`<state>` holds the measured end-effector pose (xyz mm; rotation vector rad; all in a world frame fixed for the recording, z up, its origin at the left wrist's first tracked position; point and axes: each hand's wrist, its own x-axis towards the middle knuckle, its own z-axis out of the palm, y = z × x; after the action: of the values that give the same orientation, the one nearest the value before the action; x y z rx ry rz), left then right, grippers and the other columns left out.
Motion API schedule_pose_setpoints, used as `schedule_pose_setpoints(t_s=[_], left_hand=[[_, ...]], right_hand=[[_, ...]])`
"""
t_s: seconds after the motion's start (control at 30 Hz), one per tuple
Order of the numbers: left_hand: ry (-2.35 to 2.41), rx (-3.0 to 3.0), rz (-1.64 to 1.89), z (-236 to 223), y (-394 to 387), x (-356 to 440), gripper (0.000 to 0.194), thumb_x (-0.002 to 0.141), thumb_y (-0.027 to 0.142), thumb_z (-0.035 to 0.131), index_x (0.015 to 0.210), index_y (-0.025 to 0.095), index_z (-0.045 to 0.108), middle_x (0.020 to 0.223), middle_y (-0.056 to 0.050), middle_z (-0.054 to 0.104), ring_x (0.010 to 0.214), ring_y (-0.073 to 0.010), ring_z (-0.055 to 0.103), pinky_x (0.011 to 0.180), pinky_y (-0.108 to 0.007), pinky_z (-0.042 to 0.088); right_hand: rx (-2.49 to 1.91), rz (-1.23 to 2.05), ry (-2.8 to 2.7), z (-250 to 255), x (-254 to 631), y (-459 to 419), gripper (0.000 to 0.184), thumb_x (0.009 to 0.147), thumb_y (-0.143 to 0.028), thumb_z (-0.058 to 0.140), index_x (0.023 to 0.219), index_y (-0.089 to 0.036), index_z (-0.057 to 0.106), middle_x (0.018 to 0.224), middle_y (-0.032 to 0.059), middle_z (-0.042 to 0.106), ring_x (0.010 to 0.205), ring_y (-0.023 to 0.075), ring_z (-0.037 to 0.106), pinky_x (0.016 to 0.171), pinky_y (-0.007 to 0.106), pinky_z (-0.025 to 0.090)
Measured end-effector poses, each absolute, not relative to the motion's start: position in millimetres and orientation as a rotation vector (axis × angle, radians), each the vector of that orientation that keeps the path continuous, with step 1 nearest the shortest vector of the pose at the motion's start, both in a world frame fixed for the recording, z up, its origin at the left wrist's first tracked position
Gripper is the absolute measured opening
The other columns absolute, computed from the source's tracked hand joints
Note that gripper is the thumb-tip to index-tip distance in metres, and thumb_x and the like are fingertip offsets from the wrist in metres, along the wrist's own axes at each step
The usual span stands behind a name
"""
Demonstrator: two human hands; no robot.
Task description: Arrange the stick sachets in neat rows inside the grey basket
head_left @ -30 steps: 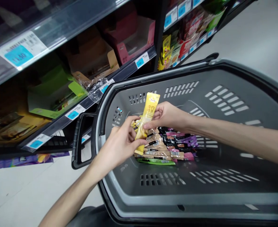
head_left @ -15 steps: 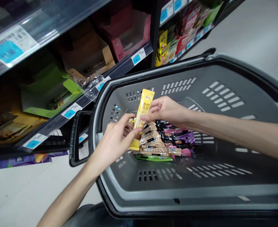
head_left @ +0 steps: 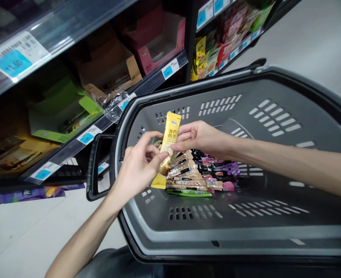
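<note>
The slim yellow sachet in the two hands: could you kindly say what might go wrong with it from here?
The slim yellow sachet, held between the left hand and right hand, might slip into the grey slotted basket. Landing there, it could disturb the overlapping tan stick-shaped sachets.

Both hands [head_left: 137, 164] hold a sachet [head_left: 168, 142] (bright yellow) over a basket [head_left: 304, 94].
</note>
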<state>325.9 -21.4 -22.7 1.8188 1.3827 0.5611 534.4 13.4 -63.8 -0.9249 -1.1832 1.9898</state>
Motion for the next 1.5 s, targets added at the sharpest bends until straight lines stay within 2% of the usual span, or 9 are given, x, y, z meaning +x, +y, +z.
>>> schedule_pose_setpoints(t_s=[0.27, 0.5, 0.67, 0.8, 0.97, 1.13, 1.23, 1.37, 1.5], left_hand=[[1.305, 1.718, 0.545, -24.0, -22.6, 329.0, 0.034, 0.091, 0.036, 0.062, 0.121, 0.023, 0.052, 0.085, -0.001, 0.073, 0.073, -0.0156, 0.071, 0.066, -0.025, 0.056], [1.301, 1.754, 0.528, -24.9, -24.1, 329.9, 0.045, 0.085, 0.04, 0.069, 0.121, 0.022, 0.049, 0.085, 0.0, 0.068, 0.064, -0.013, 0.067, 0.06, -0.023, 0.054], [1.336, 1.823, 0.53, -23.4, -25.6, 331.1, 0.047, 0.077, 0.045, 0.076, 0.101, 0.023, 0.042, 0.079, 0.004, 0.062, 0.062, -0.0124, 0.064, 0.056, -0.022, 0.049], [1.386, 1.919, 0.455, -22.3, -26.4, 331.7, 0.054, 0.071, 0.051, 0.079, 0.091, 0.024, 0.037, 0.072, 0.006, 0.057, 0.06, -0.0127, 0.061, 0.052, -0.022, 0.044], [1.39, 2.068, 0.407, -23.7, -25.7, 331.0, 0.035, 0.081, 0.04, 0.07, 0.083, 0.022, 0.04, 0.074, 0.004, 0.055, 0.059, -0.0105, 0.055, 0.055, -0.022, 0.043], [1.419, 2.078, 0.474, -25.7, -25.3, 331.0, 0.016, 0.084, 0.028, 0.062, 0.091, 0.021, 0.05, 0.082, 0.001, 0.06, 0.068, -0.012, 0.06, 0.06, -0.022, 0.046], [1.36, 2.004, 0.467, -24.5, -24.8, 330.6, 0.009, 0.091, 0.025, 0.054, 0.097, 0.02, 0.053, 0.083, 0.0, 0.063, 0.071, -0.0125, 0.062, 0.062, -0.021, 0.047], [1.31, 1.978, 0.433, -21.6, -24.1, 329.0, 0.02, 0.097, 0.024, 0.046, 0.114, 0.021, 0.056, 0.081, 0.001, 0.064, 0.071, -0.012, 0.061, 0.069, -0.022, 0.047], [1.276, 1.896, 0.423, -20.3, -23.7, 327.9, 0.028, 0.099, 0.031, 0.045, 0.124, 0.022, 0.055, 0.082, 0.002, 0.067, 0.069, -0.0113, 0.059, 0.062, -0.02, 0.044]], right_hand=[[-1.028, 1.88, -1.172, -62.4, 536.3, 12.7, 0.023, 0.062, -0.019, 0.09, 0.078, -0.017, 0.074, 0.073, 0.0023, 0.075, 0.067, 0.0126, 0.066, 0.068, 0.026, 0.052], [-1.051, 1.865, -1.153, -59.2, 534.9, 9.1, 0.026, 0.059, -0.022, 0.092, 0.075, -0.017, 0.072, 0.07, 0.0009, 0.073, 0.064, 0.0122, 0.063, 0.065, 0.026, 0.05], [-1.069, 1.861, -1.081, -57.7, 532.5, 7.0, 0.029, 0.057, -0.021, 0.093, 0.07, -0.017, 0.067, 0.065, -0.0014, 0.069, 0.064, 0.0129, 0.062, 0.068, 0.029, 0.049], [-1.033, 1.849, -1.021, -58.0, 530.9, 3.3, 0.03, 0.06, -0.021, 0.092, 0.074, -0.018, 0.065, 0.065, -0.0024, 0.067, 0.068, 0.0143, 0.064, 0.074, 0.03, 0.051], [-1.053, 1.822, -0.934, -58.7, 529.2, -0.4, 0.027, 0.071, -0.023, 0.086, 0.085, -0.017, 0.065, 0.079, 0.0026, 0.073, 0.073, 0.015, 0.065, 0.074, 0.031, 0.051], [-1.007, 1.9, -0.99, -56.5, 531.3, 3.4, 0.032, 0.07, -0.027, 0.087, 0.095, -0.018, 0.068, 0.082, 0.0013, 0.072, 0.072, 0.0136, 0.06, 0.069, 0.028, 0.049], [-0.944, 1.968, -1.078, -56.5, 534.2, 7.2, 0.029, 0.073, -0.032, 0.086, 0.094, -0.019, 0.07, 0.085, 0.0018, 0.072, 0.076, 0.0149, 0.062, 0.071, 0.029, 0.05], [-1.035, 1.933, -1.087, -60.1, 535.4, 9.8, 0.026, 0.074, -0.032, 0.085, 0.09, -0.017, 0.072, 0.089, 0.0045, 0.073, 0.077, 0.0151, 0.063, 0.07, 0.028, 0.05], [-1.122, 1.914, -1.05, -61.7, 533.4, 8.6, 0.024, 0.073, -0.029, 0.085, 0.088, -0.015, 0.072, 0.082, 0.0048, 0.072, 0.072, 0.0135, 0.062, 0.064, 0.025, 0.046]])
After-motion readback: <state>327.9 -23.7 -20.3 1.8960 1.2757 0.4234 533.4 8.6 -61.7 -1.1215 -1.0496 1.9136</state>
